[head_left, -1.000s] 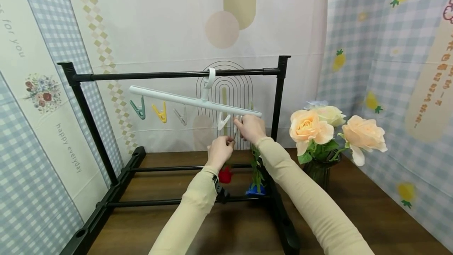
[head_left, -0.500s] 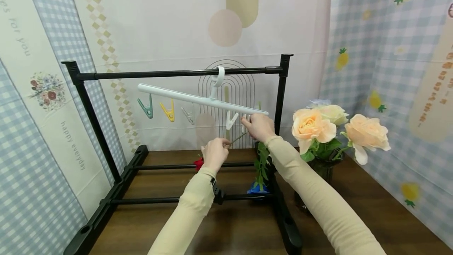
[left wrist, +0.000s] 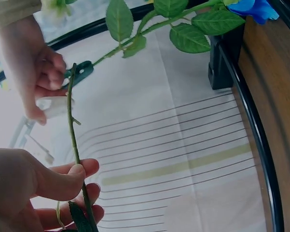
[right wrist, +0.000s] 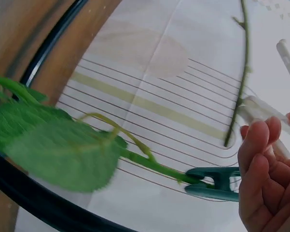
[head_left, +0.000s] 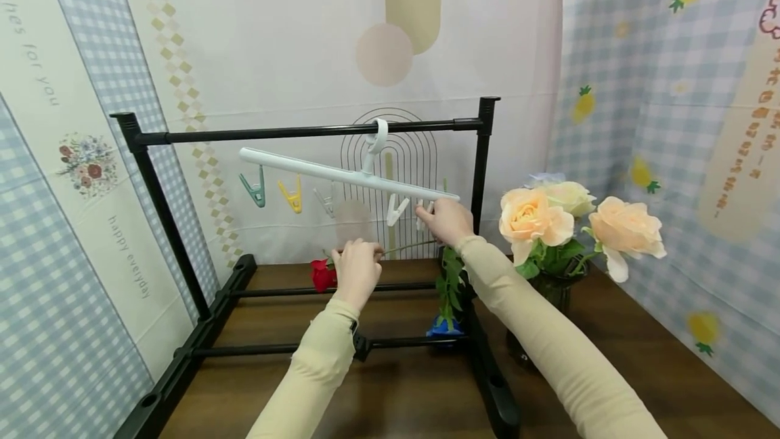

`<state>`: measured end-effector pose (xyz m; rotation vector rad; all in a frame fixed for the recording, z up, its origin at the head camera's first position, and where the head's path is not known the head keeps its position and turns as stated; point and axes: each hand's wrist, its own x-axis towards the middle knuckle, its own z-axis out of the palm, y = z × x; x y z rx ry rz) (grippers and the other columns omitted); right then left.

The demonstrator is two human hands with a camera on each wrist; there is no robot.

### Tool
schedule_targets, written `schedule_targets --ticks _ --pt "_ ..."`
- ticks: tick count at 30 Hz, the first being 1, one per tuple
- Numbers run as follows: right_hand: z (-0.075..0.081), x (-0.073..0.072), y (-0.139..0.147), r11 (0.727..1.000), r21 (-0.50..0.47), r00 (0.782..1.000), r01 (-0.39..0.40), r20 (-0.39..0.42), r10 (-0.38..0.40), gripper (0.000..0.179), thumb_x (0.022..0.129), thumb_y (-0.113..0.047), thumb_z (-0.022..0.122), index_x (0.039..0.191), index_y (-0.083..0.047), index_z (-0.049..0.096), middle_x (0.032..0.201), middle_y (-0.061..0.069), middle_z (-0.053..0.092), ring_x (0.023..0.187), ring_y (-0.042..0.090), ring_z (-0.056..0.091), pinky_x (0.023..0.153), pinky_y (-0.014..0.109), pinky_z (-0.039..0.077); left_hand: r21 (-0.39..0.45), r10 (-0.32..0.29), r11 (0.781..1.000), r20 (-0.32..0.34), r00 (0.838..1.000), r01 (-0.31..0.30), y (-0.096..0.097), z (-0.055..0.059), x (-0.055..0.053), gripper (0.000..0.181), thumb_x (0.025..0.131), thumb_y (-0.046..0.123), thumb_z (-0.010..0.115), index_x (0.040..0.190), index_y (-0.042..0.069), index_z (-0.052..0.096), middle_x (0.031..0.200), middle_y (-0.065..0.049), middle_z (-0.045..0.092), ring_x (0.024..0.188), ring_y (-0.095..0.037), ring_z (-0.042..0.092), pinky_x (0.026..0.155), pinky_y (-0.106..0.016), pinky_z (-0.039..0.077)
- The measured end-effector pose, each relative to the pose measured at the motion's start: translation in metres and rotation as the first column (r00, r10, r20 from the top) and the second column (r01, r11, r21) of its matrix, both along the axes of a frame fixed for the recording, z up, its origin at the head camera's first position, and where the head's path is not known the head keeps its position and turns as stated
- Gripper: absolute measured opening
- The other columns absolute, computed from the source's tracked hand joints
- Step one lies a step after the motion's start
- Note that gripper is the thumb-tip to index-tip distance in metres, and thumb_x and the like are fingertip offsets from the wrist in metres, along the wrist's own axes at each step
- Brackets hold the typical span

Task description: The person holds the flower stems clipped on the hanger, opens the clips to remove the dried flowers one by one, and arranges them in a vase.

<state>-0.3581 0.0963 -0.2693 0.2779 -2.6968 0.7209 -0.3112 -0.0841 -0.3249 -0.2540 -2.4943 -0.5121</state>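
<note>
In the head view my left hand pinches the stem of a red rose, whose bloom points left. The green stem stretches toward my right hand, its bare end beside a white clothespin. My right thumb and fingers grip that clothespin under the low right end of a pale hanger. Whether its jaws touch the stem, I cannot tell. Close by, a dark green clothespin clamps the stem of a blue rose hanging upside down.
The hanger hooks over a black rack's top bar. Green, yellow, grey and white clothespins dangle from it. A dark vase of peach and cream roses stands right of the rack on the wooden table.
My left hand has moved left, swinging the red rose from hanging below it to lying nearly level. My right hand and the hanger shifted slightly right, then stayed put.
</note>
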Motion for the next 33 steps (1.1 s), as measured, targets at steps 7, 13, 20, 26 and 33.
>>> schedule_targets --ticks 7,13,20,26,33 --pt "-0.010 -0.002 0.009 0.993 -0.114 0.999 0.028 0.019 -0.027 0.054 0.086 -0.059 0.039 0.066 -0.014 0.061 0.053 0.006 0.060 0.049 0.021 0.059 0.038 0.025 0.035 -0.018 -0.026 1.000 -0.020 0.999 0.025 0.011 0.002 0.006 0.023 0.076 0.003 0.062 0.086 0.021 0.072 0.085 0.000 0.064 0.086 -0.025 0.055 0.092 -0.057 0.027" --pt "-0.010 0.004 0.018 0.990 -0.143 1.000 0.001 0.002 0.000 0.053 0.088 -0.056 0.039 0.068 -0.013 0.063 0.056 0.003 0.062 0.052 0.016 0.058 0.049 0.026 0.043 -0.044 -0.044 0.998 -0.029 0.999 0.043 0.018 0.000 0.006 0.023 0.076 0.003 0.062 0.086 0.021 0.072 0.083 0.000 0.062 0.083 -0.023 0.054 0.089 -0.051 0.028" --pt "-0.008 0.022 0.026 0.991 -0.117 0.998 -0.063 -0.039 0.059 0.047 0.091 -0.045 0.041 0.069 -0.013 0.066 0.065 0.006 0.066 0.055 0.014 0.057 0.054 0.025 0.042 -0.077 -0.061 0.995 -0.031 0.998 0.058 0.027 -0.004 0.009 0.018 0.079 0.010 0.063 0.087 0.022 0.072 0.084 0.000 0.063 0.084 -0.022 0.054 0.089 -0.050 0.029" --pt "-0.019 0.053 0.025 0.963 0.120 0.919 -0.240 -0.292 0.265 0.015 0.087 -0.019 0.055 0.083 -0.013 0.068 0.080 0.003 0.066 0.065 0.010 0.057 0.061 0.026 0.046 -0.080 -0.124 0.990 -0.104 0.987 0.116 0.035 -0.009 0.019 0.018 0.078 0.008 0.064 0.086 0.022 0.073 0.079 0.001 0.061 0.082 -0.021 0.054 0.088 -0.049 0.031" --pt "-0.035 0.081 0.017 0.919 0.331 0.838 -0.215 -0.421 0.348 0.009 0.078 -0.011 0.065 0.086 -0.014 0.067 0.082 -0.002 0.063 0.072 0.010 0.059 0.063 0.024 0.048 -0.088 -0.172 0.984 -0.199 0.965 0.158 0.044 -0.009 0.027 0.015 0.079 0.010 0.065 0.084 0.021 0.072 0.074 0.003 0.059 0.080 -0.018 0.054 0.089 -0.047 0.031"
